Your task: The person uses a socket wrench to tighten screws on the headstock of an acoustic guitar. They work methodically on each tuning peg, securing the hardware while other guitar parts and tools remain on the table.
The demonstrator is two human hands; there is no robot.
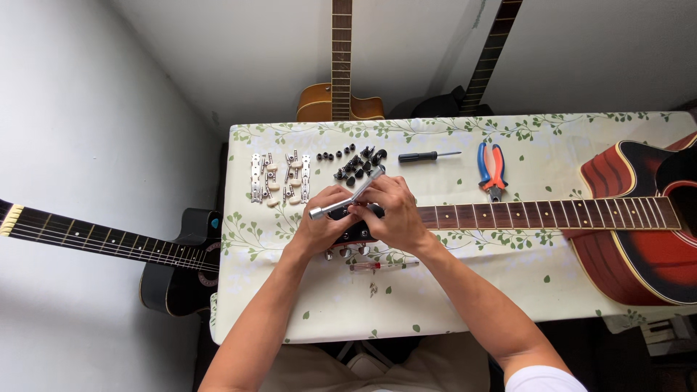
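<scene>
Head view: both hands close on a silver socket wrench (347, 196) over the guitar headstock (356, 234), left grip (319, 221) on its shaft, right grip (392, 214) near its head. It looks stiff, smooth metal, likely slippery; the shaft seems the best hold.

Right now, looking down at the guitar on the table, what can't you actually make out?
- Headstock, head view: mostly hidden under the left hand and right hand.
- Silver socket wrench: where its working end sits is covered by fingers.
- Red guitar body: cut off by the right edge.
- Small black parts: too small to tell apart.
- Leaning guitars: cut off by the top edge.
</scene>
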